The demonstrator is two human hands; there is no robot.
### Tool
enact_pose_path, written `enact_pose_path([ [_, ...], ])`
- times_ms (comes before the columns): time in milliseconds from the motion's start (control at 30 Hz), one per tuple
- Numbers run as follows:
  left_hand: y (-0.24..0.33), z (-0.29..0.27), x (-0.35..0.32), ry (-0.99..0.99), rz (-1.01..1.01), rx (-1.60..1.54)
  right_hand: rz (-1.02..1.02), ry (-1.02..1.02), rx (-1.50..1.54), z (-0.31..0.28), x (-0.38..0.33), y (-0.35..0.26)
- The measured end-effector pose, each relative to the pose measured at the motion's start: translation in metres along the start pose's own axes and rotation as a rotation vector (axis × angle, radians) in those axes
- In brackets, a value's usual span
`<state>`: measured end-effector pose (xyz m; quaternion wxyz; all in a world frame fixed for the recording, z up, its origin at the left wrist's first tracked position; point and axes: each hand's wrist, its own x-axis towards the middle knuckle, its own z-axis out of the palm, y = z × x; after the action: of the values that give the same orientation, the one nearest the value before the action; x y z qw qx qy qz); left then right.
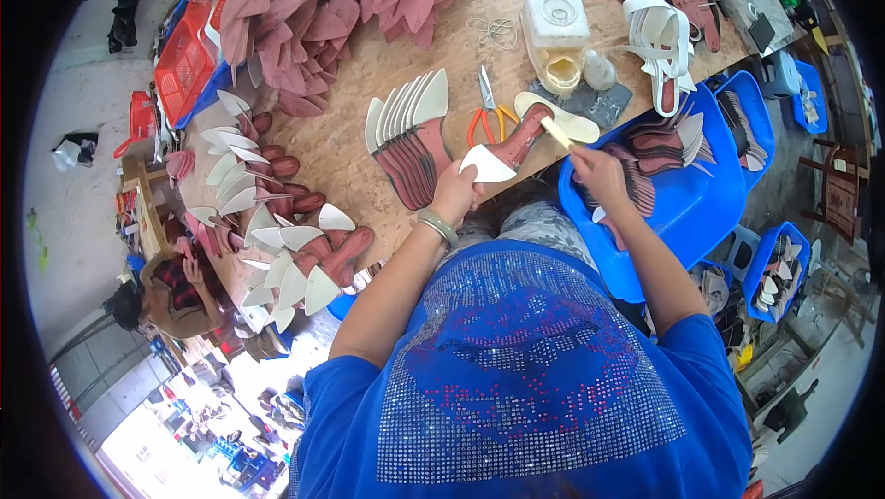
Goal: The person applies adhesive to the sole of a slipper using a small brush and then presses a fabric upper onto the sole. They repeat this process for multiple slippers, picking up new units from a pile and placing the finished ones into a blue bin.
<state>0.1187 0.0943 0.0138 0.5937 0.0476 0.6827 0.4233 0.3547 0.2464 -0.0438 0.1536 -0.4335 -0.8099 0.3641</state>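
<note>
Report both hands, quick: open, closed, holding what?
Left hand: closed on the white-tipped maroon piece.
Right hand: closed on a pale, stick-like tool.

One pale stick [556, 132] (hand-held), one pair of scissors [486, 87], one bangle [439, 225].

On a brown wooden table [343, 144]: big heaps of dull red flat pieces [302, 34] on the far left, a messy line of white-and-red pieces [300, 237] down the left side, a neat row of red pieces with white tips [406, 165] in the middle. Beside that row, scissors [486, 91] with orange handles. Farther right, a white tub [557, 12], thin tangled string [496, 33], white straps [656, 5].
</note>
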Motion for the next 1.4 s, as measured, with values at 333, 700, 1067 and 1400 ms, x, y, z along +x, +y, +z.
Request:
enact_pose_path([
  [333,0.007,-0.013,-0.033,0.104,0.124,-0.079,0.523,-0.488,0.746,-0.013,-0.017,-0.084],
  [700,0.0,-0.031,-0.046,0.331,0.562,0.183,0.113,-0.397,0.556,0.013,0.046,-0.166],
  [1067,0.024,-0.082,-0.091,0.652,0.598,-0.036,0.205,-0.545,1.195,0.039,0.095,-0.16],
  [1400,0.059,-0.164,-0.068,0.848,0.454,0.384,0.199,-0.498,1.175,0.041,0.099,-0.203],
])
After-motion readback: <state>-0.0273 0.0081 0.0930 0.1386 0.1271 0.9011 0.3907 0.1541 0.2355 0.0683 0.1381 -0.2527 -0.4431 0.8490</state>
